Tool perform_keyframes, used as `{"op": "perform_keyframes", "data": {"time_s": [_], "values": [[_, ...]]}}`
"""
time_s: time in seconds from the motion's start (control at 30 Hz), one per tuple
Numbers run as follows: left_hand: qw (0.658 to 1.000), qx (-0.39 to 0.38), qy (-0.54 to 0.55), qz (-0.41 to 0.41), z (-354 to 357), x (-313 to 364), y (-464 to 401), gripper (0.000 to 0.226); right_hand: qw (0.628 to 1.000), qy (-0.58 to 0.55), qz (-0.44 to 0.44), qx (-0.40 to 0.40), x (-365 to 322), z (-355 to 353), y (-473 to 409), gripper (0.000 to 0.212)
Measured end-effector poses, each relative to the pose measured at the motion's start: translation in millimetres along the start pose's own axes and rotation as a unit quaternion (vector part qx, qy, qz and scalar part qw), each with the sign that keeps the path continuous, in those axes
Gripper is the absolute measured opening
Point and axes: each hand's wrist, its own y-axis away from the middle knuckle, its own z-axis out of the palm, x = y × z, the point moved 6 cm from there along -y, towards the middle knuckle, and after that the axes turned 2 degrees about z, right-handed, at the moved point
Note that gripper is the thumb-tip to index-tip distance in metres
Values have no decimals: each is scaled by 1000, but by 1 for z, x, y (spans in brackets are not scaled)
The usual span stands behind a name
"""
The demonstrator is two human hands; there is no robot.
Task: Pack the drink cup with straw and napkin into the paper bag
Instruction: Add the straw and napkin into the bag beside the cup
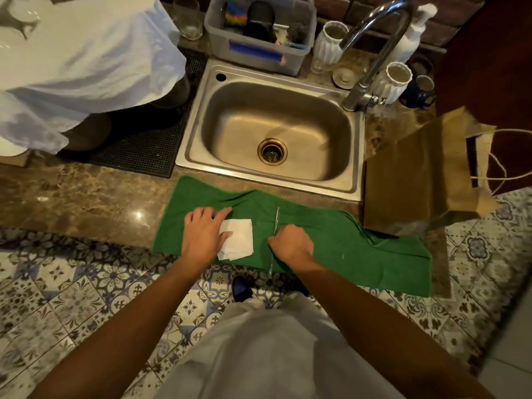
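Here, marble counter (86,197), steel sink (201,116), green towel (331,237); left hand (204,234) flat on napkin (239,239), right hand's (290,244) grip around straw (276,218).

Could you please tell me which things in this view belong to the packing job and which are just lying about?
For the job:
napkin, under the left hand
straw, gripped by the right hand
paper bag

Lying about:
green towel
sink
faucet
white vases
storage bin

No drink cup is clearly identifiable.

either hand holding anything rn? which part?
Right hand grips the wrapped straw around its middle, both ends sticking out. Left hand holds nothing; its straight fingers rest on the napkin.
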Motion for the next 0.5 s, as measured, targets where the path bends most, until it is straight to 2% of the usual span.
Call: {"op": "perform_keyframes", "data": {"time_s": [0.17,0.3,0.4,0.5], "values": [[1000,-18,-15,-6,-3,1,-6,42,994,-107,8,5,9,1,1,24],[999,-10,23,-24,-4,-4,-5,26,987,-157,-34,15,11,-9,3,18],[993,2,107,-47,-14,-5,-3,20,968,-240,-76,-17,10,-18,4,2],[967,21,245,-70,-34,-2,2,11,945,-294,-140,-24,5,-43,16,38]]}}
